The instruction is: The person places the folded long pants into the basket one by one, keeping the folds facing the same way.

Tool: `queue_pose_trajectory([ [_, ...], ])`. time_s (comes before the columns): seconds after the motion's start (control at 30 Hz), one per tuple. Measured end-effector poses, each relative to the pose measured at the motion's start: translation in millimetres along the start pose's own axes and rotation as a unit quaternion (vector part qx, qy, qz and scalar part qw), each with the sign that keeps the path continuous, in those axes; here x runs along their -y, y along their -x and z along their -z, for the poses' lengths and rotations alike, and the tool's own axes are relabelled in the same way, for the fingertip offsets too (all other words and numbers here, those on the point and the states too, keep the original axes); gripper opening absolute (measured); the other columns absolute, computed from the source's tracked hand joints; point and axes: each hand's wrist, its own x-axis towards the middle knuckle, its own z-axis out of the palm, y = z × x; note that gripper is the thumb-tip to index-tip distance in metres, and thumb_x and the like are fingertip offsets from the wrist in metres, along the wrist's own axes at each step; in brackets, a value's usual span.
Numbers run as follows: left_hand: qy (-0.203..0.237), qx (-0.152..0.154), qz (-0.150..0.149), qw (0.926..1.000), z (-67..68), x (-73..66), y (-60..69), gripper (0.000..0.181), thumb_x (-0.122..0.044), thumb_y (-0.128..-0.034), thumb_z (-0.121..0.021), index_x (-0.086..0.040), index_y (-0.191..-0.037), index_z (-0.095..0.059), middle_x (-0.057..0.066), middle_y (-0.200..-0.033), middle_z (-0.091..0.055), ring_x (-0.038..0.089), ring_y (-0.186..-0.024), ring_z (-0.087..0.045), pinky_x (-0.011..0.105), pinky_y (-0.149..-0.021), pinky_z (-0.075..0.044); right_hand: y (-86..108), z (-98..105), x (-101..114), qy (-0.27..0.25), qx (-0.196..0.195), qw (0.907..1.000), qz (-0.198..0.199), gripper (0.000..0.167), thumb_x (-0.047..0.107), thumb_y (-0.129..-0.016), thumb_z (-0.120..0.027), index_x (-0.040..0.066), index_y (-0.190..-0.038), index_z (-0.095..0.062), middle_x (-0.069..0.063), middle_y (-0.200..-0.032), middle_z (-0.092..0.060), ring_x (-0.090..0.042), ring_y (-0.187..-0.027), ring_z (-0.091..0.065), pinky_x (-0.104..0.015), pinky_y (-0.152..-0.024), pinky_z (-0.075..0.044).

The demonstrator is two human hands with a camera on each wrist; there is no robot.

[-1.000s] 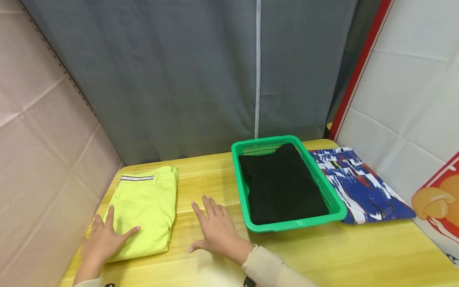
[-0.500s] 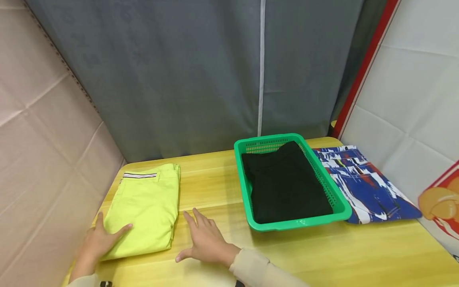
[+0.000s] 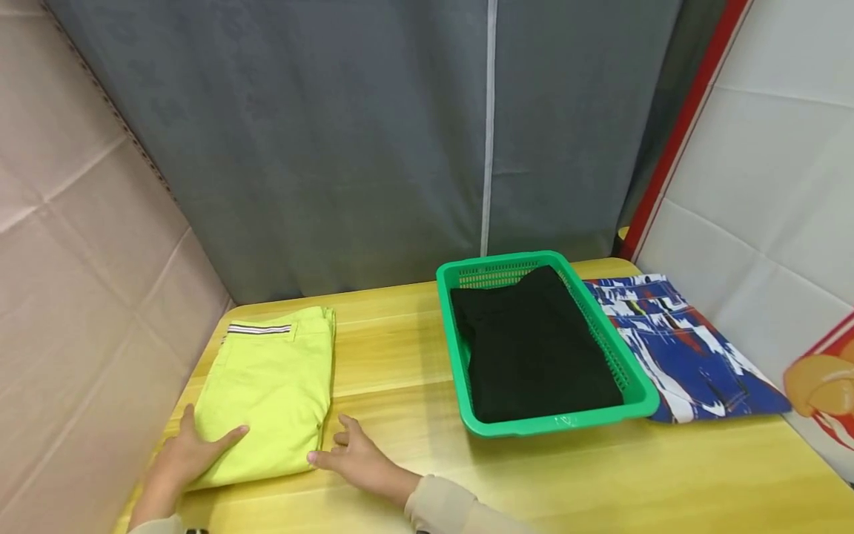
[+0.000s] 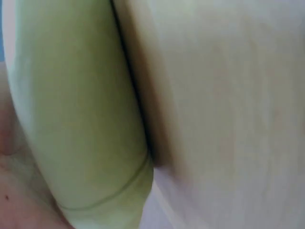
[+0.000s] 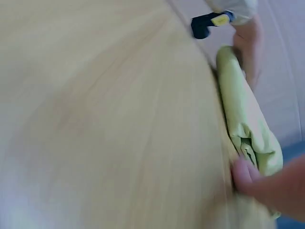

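Observation:
Folded yellow pants (image 3: pixel 267 400) lie on the left of the table, their striped waistband at the far end. My left hand (image 3: pixel 180 460) holds their near left edge, thumb on top; its other fingers are mostly hidden. In the left wrist view, the rounded yellow fold (image 4: pixel 81 109) lies against the palm (image 4: pixel 21 186). At the near right corner is my right hand (image 3: pixel 360 456), its thumb touching the pants' edge and its other fingers loosely bent. In the right wrist view, the thumb (image 5: pixel 245 176) meets the layered folds.
A green plastic basket (image 3: pixel 460 411) at the centre right holds folded black clothing (image 3: pixel 540 348). Beside it, blue, white and red patterned clothing (image 3: pixel 700 363) lies folded by the right wall. A grey curtain (image 3: pixel 333 148) hangs behind the wooden table (image 3: pixel 534 482). A pale wall stands at the left.
My right hand has moved left and nearer, from bare table to the pants' edge, its spread fingers drawing in. My left hand has slid slightly nearer along the left edge. The pants stay put.

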Motion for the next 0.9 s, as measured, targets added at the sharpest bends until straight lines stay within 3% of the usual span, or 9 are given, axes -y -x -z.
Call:
queue_pose_trajectory([
  [0.13,0.029,0.023,-0.019,0.9991,-2.8,-0.6,0.3,0.129,-0.071,-0.0847,-0.051,0.016,-0.139,0.026,0.061,-0.131,-0.007,0.076,-0.118,-0.020,0.076,-0.091,-0.033,-4.4,2,-7,-0.155,0.032,0.9869,-0.031,0.087,0.032,-0.095,-0.061,-0.009,-0.149,-0.006,-0.031,-0.141,-0.041,-0.044,-0.116,-0.056,-0.060,-0.094,-0.048],
  [0.23,0.067,0.036,-0.028,0.9967,-4.0,0.6,0.5,0.132,-0.065,-0.0835,-0.060,0.015,-0.137,0.031,0.061,-0.133,0.002,0.076,-0.121,-0.010,0.077,-0.098,-0.024,-7.2,6,-9,-0.210,0.040,0.9762,-0.038,0.089,0.031,-0.096,-0.058,-0.015,-0.147,0.000,-0.035,-0.139,-0.038,-0.046,-0.116,-0.055,-0.062,-0.097,-0.045],
  [0.37,0.128,0.061,-0.037,0.9892,-3.6,4.3,1.6,0.134,-0.055,-0.0826,-0.068,0.009,-0.136,0.036,0.051,-0.140,0.020,0.070,-0.128,0.003,0.075,-0.106,-0.012,-11.4,10,-9,-0.211,0.048,0.9754,-0.041,0.088,0.031,-0.097,-0.058,-0.016,-0.147,-0.002,-0.037,-0.138,-0.036,-0.044,-0.114,-0.058,-0.055,-0.100,-0.046],
  [0.5,0.176,0.082,-0.046,0.9799,-3.4,6.5,0.8,0.131,-0.047,-0.0838,-0.071,0.009,-0.139,0.033,0.044,-0.143,0.024,0.064,-0.133,0.008,0.072,-0.108,-0.007,-13.4,13,-8,-0.189,0.051,0.9795,-0.049,0.084,0.031,-0.098,-0.056,-0.012,-0.149,-0.005,-0.038,-0.140,-0.035,-0.035,-0.109,-0.063,-0.038,-0.090,-0.053],
  [0.6,0.186,0.078,-0.048,0.9781,-2.4,8.5,1.8,0.121,-0.044,-0.0851,-0.071,0.016,-0.144,0.016,0.043,-0.150,-0.003,0.057,-0.136,-0.023,0.064,-0.110,-0.027,-14.3,14,-6,-0.183,0.047,0.9802,-0.059,0.086,0.029,-0.096,-0.059,-0.007,-0.151,-0.002,-0.030,-0.138,-0.043,-0.025,-0.099,-0.065,-0.026,-0.078,-0.052],
  [0.67,0.189,0.076,-0.045,0.9780,-1.0,9.7,3.7,0.111,-0.043,-0.0860,-0.070,0.019,-0.145,0.000,0.042,-0.146,-0.024,0.046,-0.122,-0.049,0.054,-0.101,-0.044,-15.4,14,-5,-0.179,0.047,0.9803,-0.067,0.090,0.027,-0.095,-0.062,-0.005,-0.152,-0.001,-0.023,-0.130,-0.051,-0.019,-0.090,-0.064,-0.023,-0.073,-0.051],
  [0.7,0.188,0.080,-0.045,0.9779,-0.1,10.3,4.4,0.106,-0.044,-0.0871,-0.068,0.019,-0.145,-0.006,0.043,-0.142,-0.030,0.043,-0.116,-0.054,0.051,-0.095,-0.049,-15.7,14,-4,-0.176,0.050,0.9805,-0.071,0.091,0.026,-0.094,-0.063,-0.005,-0.152,0.000,-0.019,-0.125,-0.054,-0.017,-0.085,-0.062,-0.023,-0.072,-0.051],
  [0.77,0.193,0.097,-0.045,0.9753,2.0,10.0,5.7,0.101,-0.045,-0.0890,-0.065,0.020,-0.144,-0.010,0.044,-0.141,-0.031,0.044,-0.115,-0.055,0.050,-0.093,-0.051,-16.1,14,-3,-0.166,0.058,0.9812,-0.080,0.092,0.026,-0.093,-0.064,-0.006,-0.151,-0.001,-0.013,-0.114,-0.057,-0.013,-0.077,-0.059,-0.023,-0.071,-0.051],
  [0.9,0.187,0.127,-0.034,0.9735,3.4,3.4,9.0,0.110,-0.052,-0.0905,-0.059,0.025,-0.141,0.000,0.051,-0.143,-0.012,0.062,-0.129,-0.029,0.062,-0.097,-0.043,-15.7,13,-3,-0.127,0.060,0.9864,-0.086,0.075,0.030,-0.094,-0.063,-0.007,-0.146,-0.024,-0.006,-0.098,-0.055,-0.008,-0.064,-0.050,-0.022,-0.065,-0.050],
])
